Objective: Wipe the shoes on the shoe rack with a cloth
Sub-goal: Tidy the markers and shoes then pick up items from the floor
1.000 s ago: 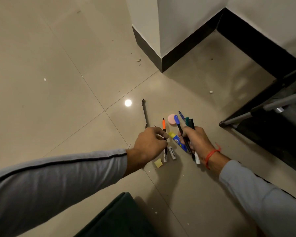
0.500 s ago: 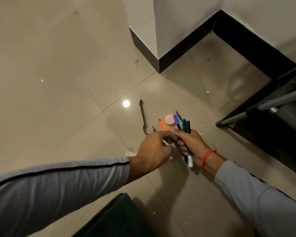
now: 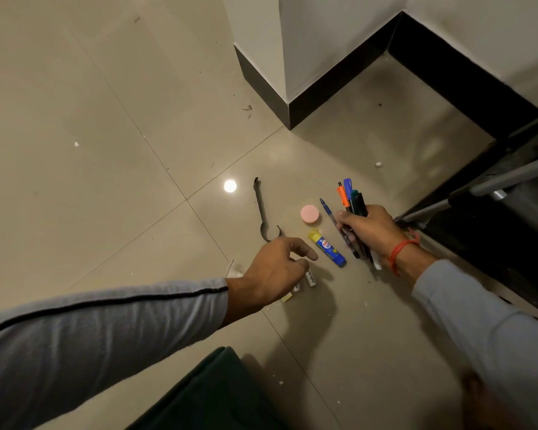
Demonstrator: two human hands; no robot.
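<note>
Our right hand curls tightly round a bundle of pens, their caps fanning out just beyond the glue stick on the floor. Our left hand hovers just on the near side of the glue stick, fingers loosely bent and gripping nothing, above two small white tubes. We see a dark rack well right of the glue stick; no shoes or cloth show.
</note>
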